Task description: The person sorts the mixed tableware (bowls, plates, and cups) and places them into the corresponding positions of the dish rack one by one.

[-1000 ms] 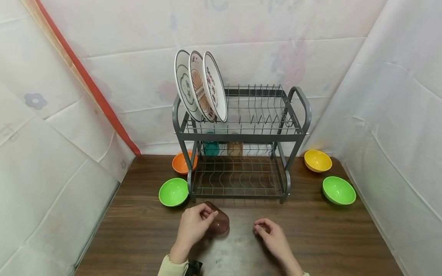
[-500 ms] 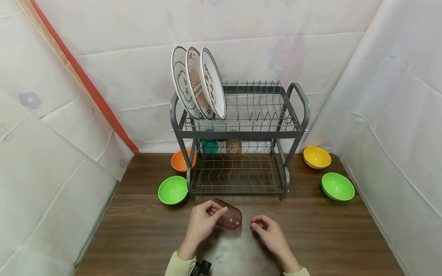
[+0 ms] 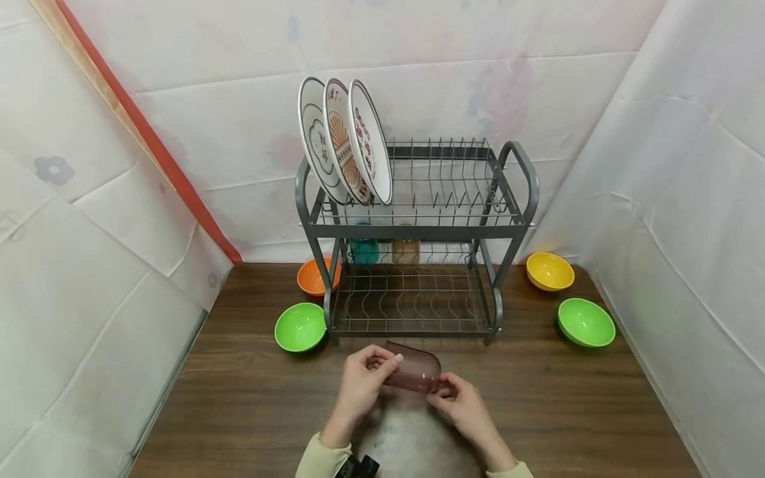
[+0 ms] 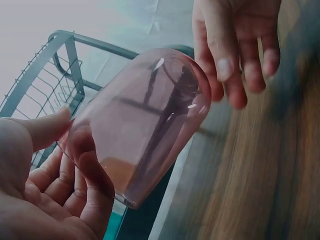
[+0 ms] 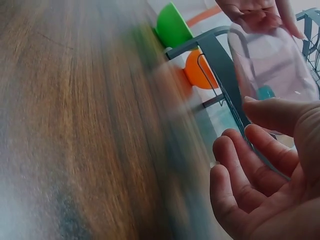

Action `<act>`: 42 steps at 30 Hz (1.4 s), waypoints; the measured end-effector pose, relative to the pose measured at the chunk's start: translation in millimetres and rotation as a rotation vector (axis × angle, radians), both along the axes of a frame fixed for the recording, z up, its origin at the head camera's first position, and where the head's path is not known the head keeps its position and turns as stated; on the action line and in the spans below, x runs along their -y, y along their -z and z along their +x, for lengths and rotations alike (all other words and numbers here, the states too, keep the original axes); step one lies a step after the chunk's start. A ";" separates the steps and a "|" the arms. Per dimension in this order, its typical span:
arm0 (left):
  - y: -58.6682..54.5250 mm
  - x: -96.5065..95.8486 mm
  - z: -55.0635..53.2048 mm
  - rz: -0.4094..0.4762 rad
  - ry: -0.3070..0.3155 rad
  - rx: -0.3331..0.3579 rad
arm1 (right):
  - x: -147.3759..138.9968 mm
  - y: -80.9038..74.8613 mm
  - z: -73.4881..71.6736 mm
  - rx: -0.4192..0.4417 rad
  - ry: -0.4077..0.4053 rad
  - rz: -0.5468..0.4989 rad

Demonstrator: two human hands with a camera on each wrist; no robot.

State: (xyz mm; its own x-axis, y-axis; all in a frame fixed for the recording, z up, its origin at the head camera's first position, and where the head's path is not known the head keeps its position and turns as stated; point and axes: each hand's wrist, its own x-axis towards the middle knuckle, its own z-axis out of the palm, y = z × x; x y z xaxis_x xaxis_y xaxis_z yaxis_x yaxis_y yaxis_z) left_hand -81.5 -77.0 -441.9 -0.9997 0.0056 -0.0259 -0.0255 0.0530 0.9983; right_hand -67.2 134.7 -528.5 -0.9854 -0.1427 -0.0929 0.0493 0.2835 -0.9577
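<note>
My left hand [image 3: 360, 384] pinches a see-through purplish-pink cup [image 3: 420, 370] at its rim, in front of the dish rack. The cup lies tilted on its side above the table, its rounded base turned right. At that base is my right hand [image 3: 466, 406], thumb and fingers bent and spread apart. In the left wrist view the right fingertips [image 4: 237, 95] come right beside the base of the cup [image 4: 145, 115]. The right wrist view shows a gap between thumb and fingers, with the cup [image 5: 275, 65] beyond them.
A grey two-tier dish rack [image 3: 412, 232] stands at the back, with three plates [image 3: 343, 143] upright on top. A teal cup [image 3: 364, 252] and an amber cup [image 3: 406, 252] sit below. Green [image 3: 300, 327] and orange bowls [image 3: 311, 277] stand left, yellow [image 3: 550, 271] and green bowls [image 3: 586, 322] right.
My left hand has carried the pink cup to the right and turned it more sideways, up to the right hand. The right hand has stayed nearly in place.
</note>
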 end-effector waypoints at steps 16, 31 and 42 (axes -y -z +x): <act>29.1 -5.2 -4.3 0.167 0.025 0.033 | 6.2 -2.6 1.6 -0.049 0.023 -0.039; 40.2 -1.8 -5.3 0.109 0.077 0.045 | 9.0 -13.1 3.1 -0.012 0.151 -0.316; 60.1 1.0 -5.3 -0.060 0.273 0.081 | 4.4 -14.8 0.1 -0.210 0.191 -0.343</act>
State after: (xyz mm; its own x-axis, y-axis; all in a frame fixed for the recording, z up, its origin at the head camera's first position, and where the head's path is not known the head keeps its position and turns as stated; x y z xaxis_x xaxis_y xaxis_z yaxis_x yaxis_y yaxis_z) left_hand -86.8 -78.0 -502.0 -0.9559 0.2705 -0.1141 -0.0817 0.1282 0.9884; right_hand -67.1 130.3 -513.7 -0.9895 0.0556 0.1333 -0.1359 -0.0474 -0.9896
